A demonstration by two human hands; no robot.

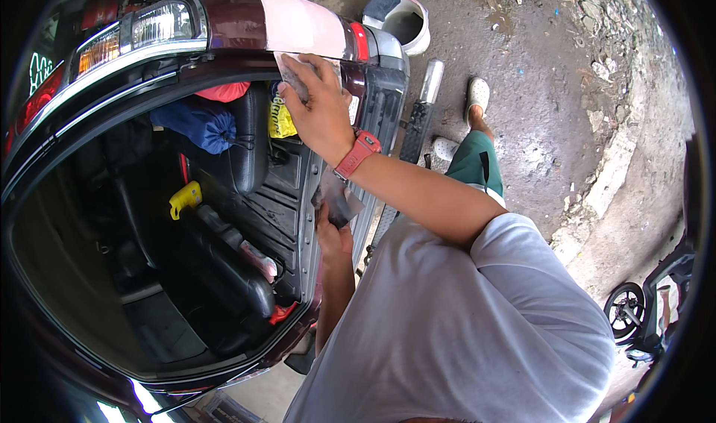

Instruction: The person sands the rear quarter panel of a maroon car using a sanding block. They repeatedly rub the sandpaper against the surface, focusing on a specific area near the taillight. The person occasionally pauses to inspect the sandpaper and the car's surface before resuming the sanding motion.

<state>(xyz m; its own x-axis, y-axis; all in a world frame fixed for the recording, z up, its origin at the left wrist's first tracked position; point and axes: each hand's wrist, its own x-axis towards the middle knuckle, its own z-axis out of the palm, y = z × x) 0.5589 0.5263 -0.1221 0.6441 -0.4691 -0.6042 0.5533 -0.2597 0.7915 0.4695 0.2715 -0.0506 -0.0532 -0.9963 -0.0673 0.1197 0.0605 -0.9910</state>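
Observation:
My right hand (321, 106), with a red watch on its wrist, presses a grey sheet of sandpaper (293, 77) against the car's edge. That spot lies just below a pale pink patch (302, 24) on the maroon body panel (235, 20). Lower down, beside the ribbed black floor of the open rear, my left hand (330, 233) grips a darker grey sheet of sandpaper (341, 203). Its fingers are partly hidden by the sheet. Between the right hand and the seat is a yellow packet (280, 116).
A white bucket (419, 39) stands on the wet ground past the car's corner. Inside the car are black seats (224, 266), a blue bag (198, 127) and a yellow item (185, 198). A chrome-tipped pipe (431, 80) lies near feet in white clogs (477, 95). A motorbike (641, 311) is at right.

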